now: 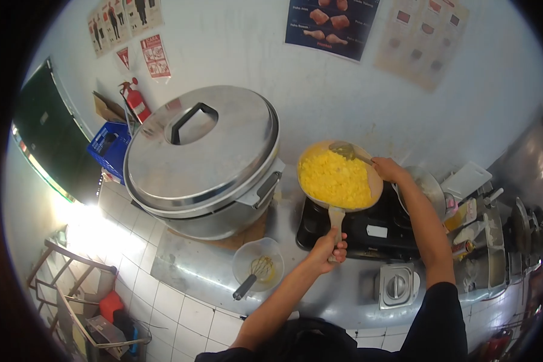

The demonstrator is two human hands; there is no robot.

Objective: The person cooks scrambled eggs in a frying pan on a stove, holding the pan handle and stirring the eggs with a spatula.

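Pan [375, 183] of yellow food [335, 181] lies just beyond the left grip [330, 250], closed round its handle; left of the right grip [389, 170], closed on a spatula [342, 149]. Behind, pale wall [223, 48]; nearer, steel worktop [187, 265]; leftward, lidded pot [202, 151].

A large pot [205, 169] stands on the left part of the counter [190, 259], with a bowl [238, 259] near it and slightly right, a whisk [260, 268] leaning in the bowl, and a crate [113, 151] and a chair [72, 297] off to the left. Right of the pot, a pan [375, 184] is over the left side of the stove [355, 232], with scrambled eggs [335, 181] in it and a spatula [344, 149] at its far edge. A lidded container [398, 288] sits before the stove's right side, with a second pan [421, 176] beyond it.
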